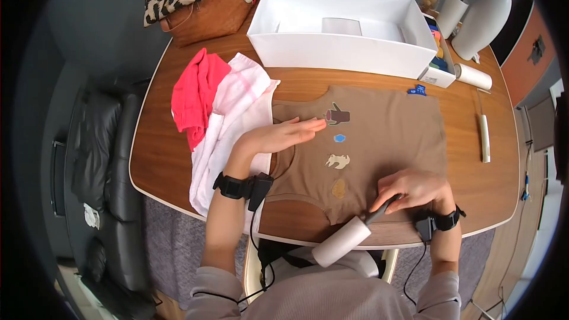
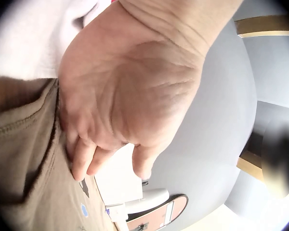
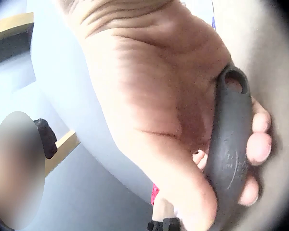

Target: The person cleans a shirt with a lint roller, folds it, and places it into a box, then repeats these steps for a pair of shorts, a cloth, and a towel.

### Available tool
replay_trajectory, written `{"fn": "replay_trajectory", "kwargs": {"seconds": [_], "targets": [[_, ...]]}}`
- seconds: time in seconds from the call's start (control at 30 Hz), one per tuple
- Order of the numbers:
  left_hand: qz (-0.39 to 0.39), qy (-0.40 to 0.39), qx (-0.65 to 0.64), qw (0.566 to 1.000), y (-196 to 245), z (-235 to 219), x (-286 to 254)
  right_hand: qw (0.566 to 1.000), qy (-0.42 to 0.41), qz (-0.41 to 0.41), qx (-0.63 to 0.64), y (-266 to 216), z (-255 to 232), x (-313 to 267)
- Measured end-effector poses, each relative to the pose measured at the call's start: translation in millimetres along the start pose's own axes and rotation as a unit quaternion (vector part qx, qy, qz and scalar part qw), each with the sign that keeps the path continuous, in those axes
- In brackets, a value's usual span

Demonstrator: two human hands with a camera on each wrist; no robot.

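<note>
In the head view a brown sleeveless top [image 1: 385,130] lies spread on the wooden table, its neck toward the left. A column of small patches runs down it: a dark figure [image 1: 339,115], a blue shape [image 1: 339,138], a cream animal [image 1: 337,161] and a tan one [image 1: 338,188]. My left hand [image 1: 284,136] extends over the neck side with straight fingers, fingertips right at the dark patch. My right hand [image 1: 415,191] grips the dark handle [image 3: 231,139] of a lint roller [image 1: 342,242], whose white roll hangs over the table's front edge.
Pink-red [image 1: 198,98] and white-pink garments [image 1: 237,101] lie left of the top. Behind stand a large white box [image 1: 344,53], a brown bag [image 1: 207,21] and a small box of colourful items [image 1: 440,74]. White rolls [image 1: 473,77] and a thin white stick [image 1: 485,138] lie at the right.
</note>
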State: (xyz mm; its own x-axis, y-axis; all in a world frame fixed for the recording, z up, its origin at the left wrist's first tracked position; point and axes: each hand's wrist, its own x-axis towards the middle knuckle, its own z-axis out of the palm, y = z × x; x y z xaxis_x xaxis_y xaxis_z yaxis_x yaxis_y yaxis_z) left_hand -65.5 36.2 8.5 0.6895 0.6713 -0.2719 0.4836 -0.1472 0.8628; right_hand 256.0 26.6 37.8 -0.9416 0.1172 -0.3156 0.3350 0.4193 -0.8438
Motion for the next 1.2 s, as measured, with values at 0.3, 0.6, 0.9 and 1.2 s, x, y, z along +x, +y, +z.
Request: {"fn": "replay_trajectory", "kwargs": {"seconds": [0.3,0.6,0.9,1.2], "targets": [[0.012,-0.002,0.145,0.989,-6,4,0,0.895,0.393,0.149,0.150,11,-15,-10],[0.017,0.019,0.184,0.983,12,12,2,0.881,0.444,0.160,0.003,25,-16,-7],[0.020,-0.019,0.241,0.970,27,34,0,0.854,0.456,0.213,0.130,44,-16,-63],[0.057,-0.011,0.282,0.958,30,46,5,0.875,0.422,0.151,0.185,34,-21,-36]]}}
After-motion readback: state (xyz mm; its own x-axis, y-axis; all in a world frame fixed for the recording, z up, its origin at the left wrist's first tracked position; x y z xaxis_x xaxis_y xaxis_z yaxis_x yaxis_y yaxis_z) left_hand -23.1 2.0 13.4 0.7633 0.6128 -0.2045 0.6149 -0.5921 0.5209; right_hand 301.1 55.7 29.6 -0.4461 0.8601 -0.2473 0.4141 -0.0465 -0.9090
